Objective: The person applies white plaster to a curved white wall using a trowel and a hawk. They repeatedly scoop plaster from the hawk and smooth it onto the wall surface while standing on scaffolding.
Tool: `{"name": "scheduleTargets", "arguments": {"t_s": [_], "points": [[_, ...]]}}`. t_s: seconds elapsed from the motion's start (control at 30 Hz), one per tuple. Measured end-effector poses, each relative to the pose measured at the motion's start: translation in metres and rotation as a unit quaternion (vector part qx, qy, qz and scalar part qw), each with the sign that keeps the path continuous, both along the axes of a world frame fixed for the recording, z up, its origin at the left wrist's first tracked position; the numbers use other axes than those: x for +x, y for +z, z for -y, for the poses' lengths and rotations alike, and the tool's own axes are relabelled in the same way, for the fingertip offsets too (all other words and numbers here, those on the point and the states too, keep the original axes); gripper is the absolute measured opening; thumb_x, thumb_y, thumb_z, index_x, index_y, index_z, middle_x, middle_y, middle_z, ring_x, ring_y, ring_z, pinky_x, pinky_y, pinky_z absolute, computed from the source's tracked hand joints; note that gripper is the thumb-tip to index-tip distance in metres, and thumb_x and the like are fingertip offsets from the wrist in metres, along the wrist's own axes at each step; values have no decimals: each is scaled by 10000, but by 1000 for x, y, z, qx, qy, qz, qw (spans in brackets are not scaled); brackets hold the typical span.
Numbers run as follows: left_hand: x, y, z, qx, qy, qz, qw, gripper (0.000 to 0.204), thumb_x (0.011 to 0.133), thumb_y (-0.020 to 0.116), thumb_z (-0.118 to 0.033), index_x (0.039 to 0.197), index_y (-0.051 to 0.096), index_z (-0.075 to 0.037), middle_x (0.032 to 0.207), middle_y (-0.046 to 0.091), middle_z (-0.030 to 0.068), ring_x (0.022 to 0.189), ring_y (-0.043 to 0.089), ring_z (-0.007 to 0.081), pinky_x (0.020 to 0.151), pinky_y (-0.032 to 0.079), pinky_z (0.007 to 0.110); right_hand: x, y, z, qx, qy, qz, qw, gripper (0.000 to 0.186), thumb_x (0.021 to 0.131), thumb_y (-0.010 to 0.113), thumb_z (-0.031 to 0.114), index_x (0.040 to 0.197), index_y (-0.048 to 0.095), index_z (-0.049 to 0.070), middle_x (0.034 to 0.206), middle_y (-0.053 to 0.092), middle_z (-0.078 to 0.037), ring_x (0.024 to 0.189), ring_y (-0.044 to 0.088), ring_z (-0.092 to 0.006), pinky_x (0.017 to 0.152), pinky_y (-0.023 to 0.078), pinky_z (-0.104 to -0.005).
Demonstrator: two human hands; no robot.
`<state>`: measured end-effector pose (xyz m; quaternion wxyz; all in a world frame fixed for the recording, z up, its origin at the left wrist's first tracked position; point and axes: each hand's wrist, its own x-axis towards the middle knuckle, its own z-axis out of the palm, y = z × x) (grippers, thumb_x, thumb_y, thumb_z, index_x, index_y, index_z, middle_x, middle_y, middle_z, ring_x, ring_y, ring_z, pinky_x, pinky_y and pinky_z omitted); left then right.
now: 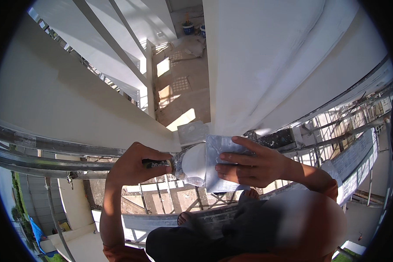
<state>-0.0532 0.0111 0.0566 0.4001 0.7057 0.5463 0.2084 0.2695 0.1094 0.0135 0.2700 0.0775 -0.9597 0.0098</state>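
White paste sits on the knife gripped by the left hand, just beside the flat plate that the right hand holds, so this lot looks not yet used, while the wall ahead looks mostly white but has some streaks.

The person wears a rust-red cloth top, its short left sleeve and matching right sleeve ending near the elbows. Both the left hand and right hand are bare. Plain, charcoal-black cloth trousers cover the legs. Toes show on the left foot; any footwear is too small to tell.
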Motion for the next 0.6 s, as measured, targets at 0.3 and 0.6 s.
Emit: {"name": "scheduleTargets", "arguments": {"t_s": [0.3, 0.6], "points": [[6, 34, 1, -43, 118, -41, 991, 292, 777, 783, -114, 1031, 699, 4, 795, 683, 103, 698, 642, 138, 666, 510, 273, 6, -21, -15, -100, -76, -24, 992, 344, 782, 665, 136, 1126, 674, 150, 1155, 649, 22, 1153, 585, -205, 1057, 432, -470], [19, 5, 19, 13, 345, 280, 896, 370, 760, 768, -25, 1087, 646, 98, 721, 640, 105, 579, 588, 131, 532, 480, 256, 26, -77, 22, -789, -133, -403, 444, 307, 884, 585, -66, 1170, 623, 40, 1069, 666, -79, 1009, 624, -138, 872, 499, -326]]}}
